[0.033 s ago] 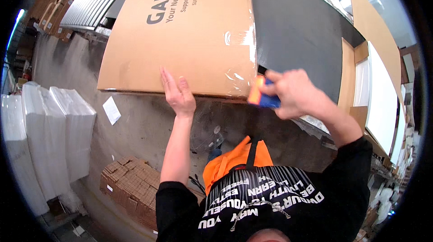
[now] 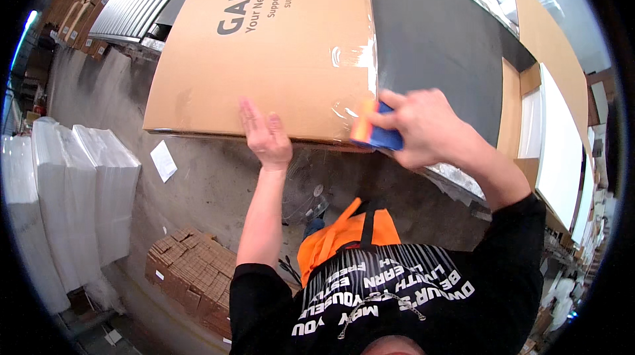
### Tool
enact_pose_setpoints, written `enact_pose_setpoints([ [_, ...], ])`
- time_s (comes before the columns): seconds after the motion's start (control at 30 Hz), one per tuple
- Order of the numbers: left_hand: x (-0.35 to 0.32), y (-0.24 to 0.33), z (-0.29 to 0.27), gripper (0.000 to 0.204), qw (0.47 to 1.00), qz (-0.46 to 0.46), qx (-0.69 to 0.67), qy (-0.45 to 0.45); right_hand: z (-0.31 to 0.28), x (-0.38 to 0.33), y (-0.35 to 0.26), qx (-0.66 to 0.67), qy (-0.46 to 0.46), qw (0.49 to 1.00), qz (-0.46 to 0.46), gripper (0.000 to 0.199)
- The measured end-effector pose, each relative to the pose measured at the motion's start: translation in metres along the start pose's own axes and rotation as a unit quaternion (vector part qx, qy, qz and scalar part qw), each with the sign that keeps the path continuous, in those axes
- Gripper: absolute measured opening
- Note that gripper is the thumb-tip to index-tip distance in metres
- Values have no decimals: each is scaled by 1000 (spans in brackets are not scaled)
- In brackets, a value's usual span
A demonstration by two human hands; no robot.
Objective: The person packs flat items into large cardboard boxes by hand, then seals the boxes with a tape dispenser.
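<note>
A large flat brown cardboard box (image 2: 284, 70) with dark print lies across a dark work surface, clear tape shining at its near right corner. My left hand (image 2: 267, 141) rests at the box's near edge, its fingers straight and laid on the top face; it grips nothing. In my right hand (image 2: 420, 127) is a blue and orange tape dispenser (image 2: 380, 131), pressed close to that taped corner. Motion blurs the dispenser and the fingers round it, and the hand covers part of its body.
A dark belt-like surface (image 2: 436, 44) runs to the right of the box. Beyond it stands an open carton (image 2: 510, 110) with a white panel (image 2: 561, 136). Rollers (image 2: 142, 1) lie at far left. White foam-like stacks (image 2: 106, 176) and bundled flat cardboard (image 2: 192, 269) stand on the floor, near a paper sheet (image 2: 163, 160).
My right hand has moved slightly left and up with the tape dispenser, closer over the box's corner. My left hand has shifted a little right along the near edge.
</note>
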State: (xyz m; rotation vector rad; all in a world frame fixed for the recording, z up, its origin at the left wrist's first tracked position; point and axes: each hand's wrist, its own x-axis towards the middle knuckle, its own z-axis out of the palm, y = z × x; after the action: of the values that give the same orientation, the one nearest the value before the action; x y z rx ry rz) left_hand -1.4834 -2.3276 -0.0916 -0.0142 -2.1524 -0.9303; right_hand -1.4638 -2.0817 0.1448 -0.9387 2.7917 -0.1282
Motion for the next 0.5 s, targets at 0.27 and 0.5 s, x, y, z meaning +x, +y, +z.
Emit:
enact_pose_setpoints([
  [0.27, 4, 9, 12, 57, 985, 117, 125, -13, 63, 63, 41, -46, -201, 978, 26, 30],
  [0.5, 6, 4, 6, 57, 975, 128, 163, -81, 68, -35, 69, -4, -162, 986, 30, 56],
])
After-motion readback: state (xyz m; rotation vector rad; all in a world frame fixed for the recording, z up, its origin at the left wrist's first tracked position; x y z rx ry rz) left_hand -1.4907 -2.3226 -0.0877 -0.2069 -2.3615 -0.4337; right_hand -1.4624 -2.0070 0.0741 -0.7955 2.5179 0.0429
